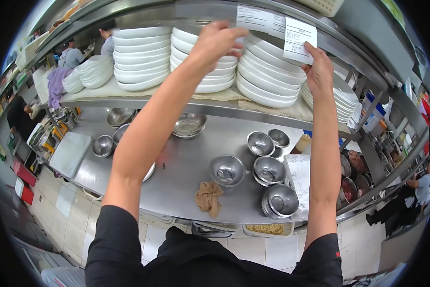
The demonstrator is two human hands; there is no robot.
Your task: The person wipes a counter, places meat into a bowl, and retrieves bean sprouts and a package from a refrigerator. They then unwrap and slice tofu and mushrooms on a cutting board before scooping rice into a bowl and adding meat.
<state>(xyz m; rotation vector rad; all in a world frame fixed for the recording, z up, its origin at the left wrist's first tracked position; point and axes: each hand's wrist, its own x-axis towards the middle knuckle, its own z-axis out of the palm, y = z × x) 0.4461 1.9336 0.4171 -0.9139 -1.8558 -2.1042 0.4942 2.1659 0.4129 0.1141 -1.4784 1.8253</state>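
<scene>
My right hand (319, 69) pinches the lower right corner of a printed order slip (300, 38), which hangs from the metal rail of the upper shelf. Left of it, another printed slip (258, 20) lies along the same rail. My left hand (217, 45) is raised near that slip's left end, fingers apart and slightly blurred, with nothing visible in it. Behind my left hand stands a stack of white plates (184, 48). Another plate stack (267, 79) rises between my two hands.
On the steel counter (186, 162) below are several metal bowls (228, 171), a crumpled brown cloth (208, 198) and a tray of white powder (298, 179). A white cutting board (71, 154) lies at left. Other people (71, 56) work beyond the shelf and at far right.
</scene>
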